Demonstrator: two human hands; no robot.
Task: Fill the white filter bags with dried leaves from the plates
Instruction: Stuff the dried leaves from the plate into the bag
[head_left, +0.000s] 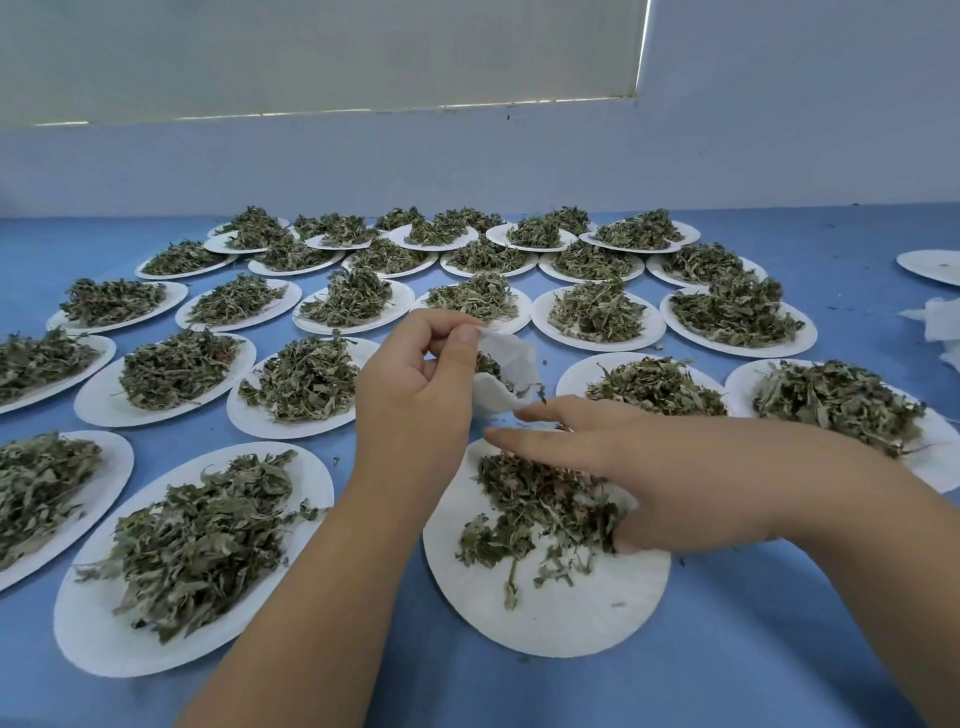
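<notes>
**Risks**
- Your left hand (415, 374) supports the filter bag (511, 382) by one edge of its mouth only. If that pinch slackens, the mouth will probably fold shut or the bag tip over. The leaves inside would then spill onto the blue table (363, 675).
- The bag hangs just beyond the far rim of the near plate (545, 618), not over its middle. Dried leaves (540, 499) lifted loosely may fall between plate and bag.
- Long stems may catch across the mouth and block it.
- Your right hand (649, 467) lies low over the pile. A quick sweep could push leaves off the plate.

**Hand state**
- Left hand: thumb and forefinger are pressed together on the upper edge of the bag, and the other fingers are curled. The mouth stands open, and some leaf shows inside.
- Right hand: the fingers are straight and slightly spread, flat above the pile, with the thumb tip down among the leaves. You cannot tell whether any leaf is trapped beneath the fingers. The fingertips lie near the bag's lower lip, and contact is not clear.
</notes>
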